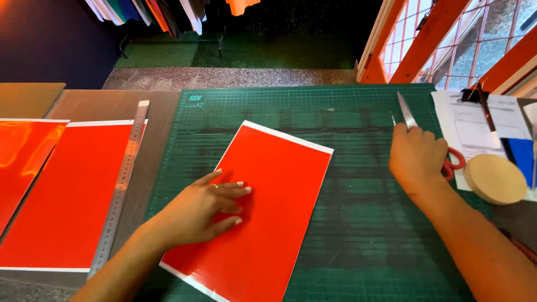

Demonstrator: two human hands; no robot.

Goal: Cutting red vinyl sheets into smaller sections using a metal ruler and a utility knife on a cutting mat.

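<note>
In the head view, the left hand [204, 210] lies flat and open on a red glossy sheet [263, 212] set at a slant on the green cutting mat [363, 223], pinning it without gripping. The right hand [417, 156] is closed around red-handled scissors [407, 112], blades pointing away. The sheet looks whole, so cutting seems not yet begun; two more red sheets [67, 190] and a steel ruler [120, 184] lie on the surface to the left.
</note>
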